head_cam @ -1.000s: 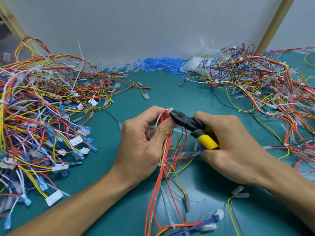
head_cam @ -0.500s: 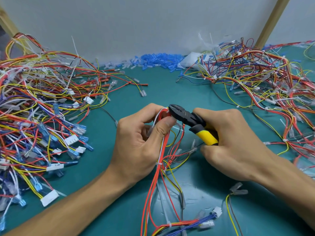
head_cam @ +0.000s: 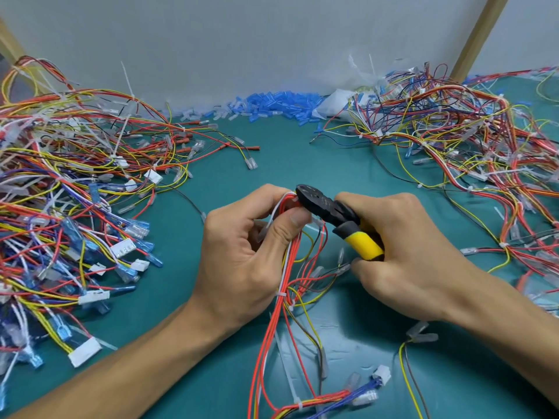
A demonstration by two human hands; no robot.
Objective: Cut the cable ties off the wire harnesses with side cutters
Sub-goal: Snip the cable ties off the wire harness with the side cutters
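The left hand [head_cam: 242,255] pinches a thin wire harness of red, white and yellow leads [head_cam: 289,267] at its top bend. The thumb [head_cam: 298,219] presses the wires against the curled forefinger, and the other fingers are folded in behind. The right hand [head_cam: 408,258] is wrapped round the yellow-and-grey handles of black-headed side cutters [head_cam: 320,204], fingers curled beneath and thumb along the top. The cutter head lies against the bend of the harness just above the left thumb. Whether its blades are parted, or have anything between them, cannot be told. From the pinch the harness runs down toward the viewer over the teal work mat [head_cam: 284,158]. A small white cable tie [head_cam: 281,294] cinches it just below the heel of the left hand. A second white tie [head_cam: 299,405] binds it near the bottom edge, where blue leads branch off to a white plastic connector [head_cam: 381,375]. A loose pale tie strip [head_cam: 284,367] lies flat on the mat beside the wires. Well to the left sprawls a tangled pile of multicoloured harnesses with blue terminals and white plugs [head_cam: 60,192]. A similar tangled heap [head_cam: 459,140] spreads to the right. Between them, against the grey back panel [head_cam: 242,40], lies a drift of small blue plastic sleeves [head_cam: 272,105]. A slanted wooden post [head_cam: 481,34] stands at the far right.
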